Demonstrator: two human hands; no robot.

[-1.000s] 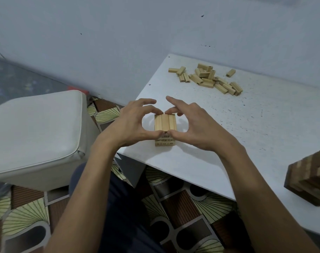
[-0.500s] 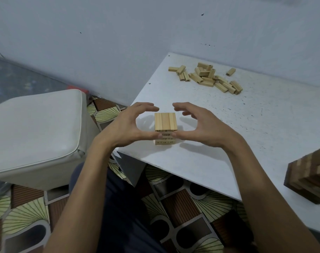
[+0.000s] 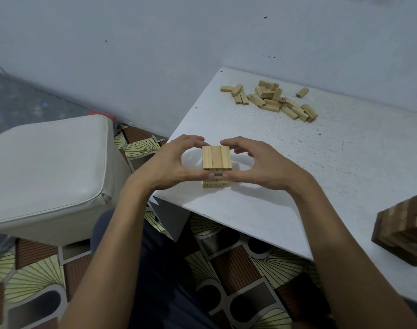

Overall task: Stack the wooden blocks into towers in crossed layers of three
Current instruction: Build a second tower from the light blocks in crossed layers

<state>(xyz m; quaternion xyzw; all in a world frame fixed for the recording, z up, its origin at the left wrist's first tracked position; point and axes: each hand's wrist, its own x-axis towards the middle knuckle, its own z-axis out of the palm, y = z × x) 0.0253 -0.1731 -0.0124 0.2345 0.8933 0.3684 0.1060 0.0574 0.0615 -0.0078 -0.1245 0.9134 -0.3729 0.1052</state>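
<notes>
Both forearms reach in from the bottom edge, wrists about level, and the hands cup the tower (image 3: pixel 217 166) from either side. The left hand (image 3: pixel 172 162) curls its thumb against the near left face, with its forefinger hooked round to the far left corner. The right hand (image 3: pixel 262 165) mirrors it: thumb on the near right face, forefinger at the far right corner. Each grip is closed round the tower.

Half a second ago the forefingers stood wider, clear of the top. Now they've drawn back in to the corners, and the tower hasn't shifted.

It stands upright near the front left edge of the table (image 3: pixel 274 217), close to the person. The top layer (image 3: pixel 217 157) is three blocks side by side and flush, long axes running straight away from the camera toward the wall, ends facing us. Lower layers peek out between the thumbs.

Loose blocks (image 3: pixel 271 99) lie scattered well apart at the far side. A dark striped stack (image 3: pixel 404 229) sits at the right edge, and a white stool (image 3: pixel 48 167) stands on the left.
</notes>
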